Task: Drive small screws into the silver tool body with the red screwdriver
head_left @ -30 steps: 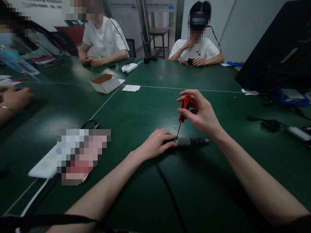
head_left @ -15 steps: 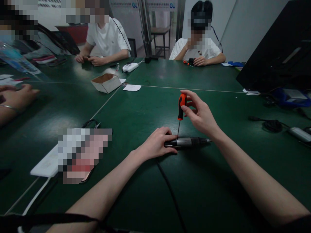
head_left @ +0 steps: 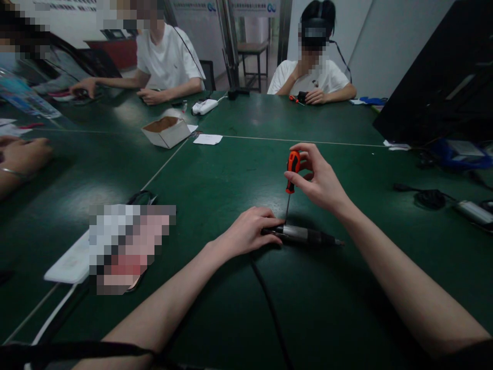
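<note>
My left hand (head_left: 256, 230) is closed round the rear end of a slim black-and-silver power tool (head_left: 306, 235), holding it down on the green table. The tool lies on its side, its narrow tip pointing right. A black cable (head_left: 269, 303) runs from under my left hand toward me. In my right hand (head_left: 318, 177) is a screwdriver (head_left: 293, 167) with an orange-and-black handle, pinched between thumb and fingers. It stands nearly upright, leaning slightly. Its tip meets the tool's upper side beside my left fingers; the exact contact spot is too small to make out.
On the left lie a white power bank-like box (head_left: 69, 257) and a pinkish phone-like item (head_left: 148, 241). An open small carton (head_left: 167, 134) and a paper slip (head_left: 208, 139) are farther off. A coiled black cable (head_left: 431, 198) lies right. Other people sit around the table (head_left: 239, 169).
The power tool has turned, its tip swinging toward me and right. The screwdriver handle has rotated and shifted slightly right with my right hand. A co-worker across the table has stretched out an arm.
</note>
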The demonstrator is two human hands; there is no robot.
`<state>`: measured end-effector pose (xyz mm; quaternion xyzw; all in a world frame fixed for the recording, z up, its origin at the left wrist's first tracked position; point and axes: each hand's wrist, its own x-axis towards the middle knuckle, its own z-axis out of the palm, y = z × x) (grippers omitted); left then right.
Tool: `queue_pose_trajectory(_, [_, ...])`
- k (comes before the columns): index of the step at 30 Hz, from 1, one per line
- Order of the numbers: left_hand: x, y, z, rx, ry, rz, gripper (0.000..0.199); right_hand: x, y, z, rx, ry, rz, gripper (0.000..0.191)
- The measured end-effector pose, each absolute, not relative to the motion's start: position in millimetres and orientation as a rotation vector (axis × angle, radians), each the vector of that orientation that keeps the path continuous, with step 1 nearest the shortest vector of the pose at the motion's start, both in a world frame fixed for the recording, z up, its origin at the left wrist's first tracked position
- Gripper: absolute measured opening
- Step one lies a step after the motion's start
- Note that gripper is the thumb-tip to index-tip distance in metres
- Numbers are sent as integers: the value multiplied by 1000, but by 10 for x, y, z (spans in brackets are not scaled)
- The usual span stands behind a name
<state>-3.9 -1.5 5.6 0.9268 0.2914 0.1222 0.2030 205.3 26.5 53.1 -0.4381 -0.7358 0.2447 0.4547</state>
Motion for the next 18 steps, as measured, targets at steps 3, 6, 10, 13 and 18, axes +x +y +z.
queue_pose_trajectory(3, [-20,-28,64,2627,827,322,32,2081,285,536,-1087,-1818,636,41])
queue_pose_trajectory(6, [1,-51,65,2649,851,319,29,2096,308,515,-1098,-1793,668,43])
queue_pose_trajectory(10, [18,-81,68,2631,892,337,30,2093,326,475,-1140,-1723,614,46])
queue_pose_trajectory(13, [17,-81,62,2611,906,354,31,2094,332,464,-1159,-1697,568,45])
queue_pose_trajectory(18, [8,-56,31,2604,899,358,32,2126,357,461,-1136,-1687,590,38])
